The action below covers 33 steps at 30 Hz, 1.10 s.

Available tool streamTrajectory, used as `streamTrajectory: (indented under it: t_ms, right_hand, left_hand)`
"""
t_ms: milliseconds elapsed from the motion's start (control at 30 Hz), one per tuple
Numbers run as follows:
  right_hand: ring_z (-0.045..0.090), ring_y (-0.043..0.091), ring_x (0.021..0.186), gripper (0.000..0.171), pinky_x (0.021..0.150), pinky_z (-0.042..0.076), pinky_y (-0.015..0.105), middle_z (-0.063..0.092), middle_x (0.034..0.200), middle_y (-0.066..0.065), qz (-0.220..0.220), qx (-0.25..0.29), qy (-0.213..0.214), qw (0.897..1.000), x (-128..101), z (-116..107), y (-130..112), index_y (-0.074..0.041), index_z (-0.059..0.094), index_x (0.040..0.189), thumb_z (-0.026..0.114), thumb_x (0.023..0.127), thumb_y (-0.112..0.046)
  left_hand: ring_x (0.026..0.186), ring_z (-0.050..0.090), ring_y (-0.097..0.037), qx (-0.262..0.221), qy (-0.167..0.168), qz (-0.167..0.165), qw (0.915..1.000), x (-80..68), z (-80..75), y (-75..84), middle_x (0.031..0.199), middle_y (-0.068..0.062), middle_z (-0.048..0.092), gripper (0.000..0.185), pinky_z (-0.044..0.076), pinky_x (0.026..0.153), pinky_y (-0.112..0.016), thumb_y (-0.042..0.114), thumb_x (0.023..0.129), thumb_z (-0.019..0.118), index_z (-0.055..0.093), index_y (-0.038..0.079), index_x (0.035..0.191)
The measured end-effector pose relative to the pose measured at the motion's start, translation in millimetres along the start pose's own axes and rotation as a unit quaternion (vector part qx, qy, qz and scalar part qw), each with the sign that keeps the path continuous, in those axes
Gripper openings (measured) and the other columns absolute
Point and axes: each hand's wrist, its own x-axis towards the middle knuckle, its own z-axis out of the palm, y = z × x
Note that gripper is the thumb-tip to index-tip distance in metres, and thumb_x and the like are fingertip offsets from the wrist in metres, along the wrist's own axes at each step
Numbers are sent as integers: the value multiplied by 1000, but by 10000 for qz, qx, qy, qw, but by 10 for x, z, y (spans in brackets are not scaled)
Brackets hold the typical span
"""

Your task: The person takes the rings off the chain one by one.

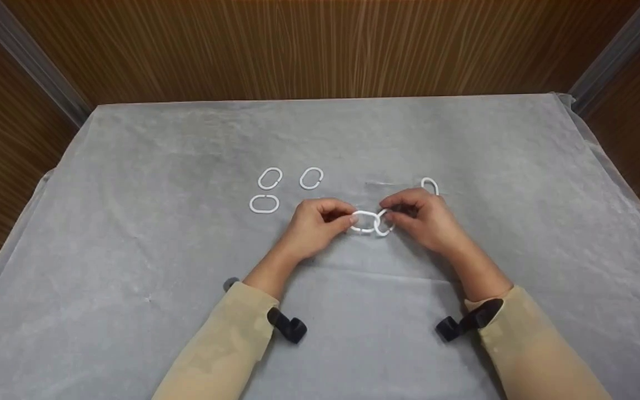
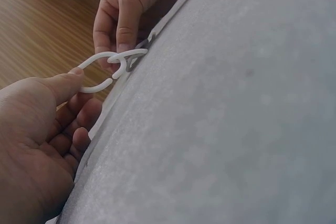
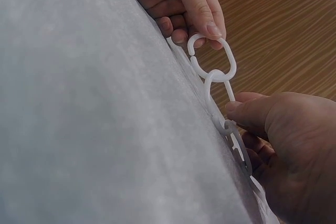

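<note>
My left hand (image 1: 320, 222) pinches a white plastic oval link (image 1: 364, 212) between thumb and forefinger; a small gap shows in the link's side. Threaded through it is a second white link (image 3: 208, 90), which my right hand (image 1: 425, 219) pinches with thumb and fingers. From this second link a greyish link (image 3: 241, 148) hangs below in the right wrist view, partly hidden by the right hand. Both hands are close together over the cloth, and the joined links span the space between them.
Three loose white links lie left of the hands: an upper left link (image 1: 262, 174), an upper right link (image 1: 303, 179) and a lower link (image 1: 264, 212). Another white link (image 1: 429, 179) shows partly behind the right hand. Grey cloth (image 1: 186, 311) covers the table; wood-grain panels (image 1: 320, 50) stand behind.
</note>
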Motion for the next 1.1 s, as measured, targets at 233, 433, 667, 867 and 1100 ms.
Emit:
streamTrajectory:
  t_ms: [233,433,667,867,1100]
  right_hand:
    - [63,12,90,17,79,47,15,77,102,11,45,-79,10,10000,2,-4,-10,-1,81,108,80,92,2]
    - [63,12,91,16,79,47,16,77,101,11,-8,-110,30,9999,1,-4,-11,-1,81,107,80,91,3]
    - [65,11,91,16,80,48,16,77,100,10,-89,-128,107,9998,2,1,-5,-1,81,104,80,90,6]
    - [65,9,92,15,82,49,16,77,99,10,-129,-37,209,9997,0,-2,-28,0,81,102,80,89,8]
    - [67,9,92,16,82,50,15,78,98,9,-188,-19,342,9992,-8,7,-22,-1,81,102,81,88,8]
  left_hand:
    - [74,60,-5,3,7,55,10000,2,-2,-2,85,1,76,11,49,68,-21,6,93,82,82,-1,102]
    - [74,60,-6,11,14,92,10000,3,-7,-6,85,0,76,11,49,68,-21,6,93,82,82,-1,102]
    - [74,60,-5,20,7,82,10000,2,-6,1,84,2,75,12,48,68,-21,7,93,82,82,-1,102]
    - [73,60,-5,-68,59,81,9999,4,-5,1,82,3,74,12,48,68,-21,7,94,81,81,-1,102]
    - [73,61,-6,-211,137,100,9996,3,2,-12,81,1,74,10,49,68,-21,6,94,81,81,-1,101]
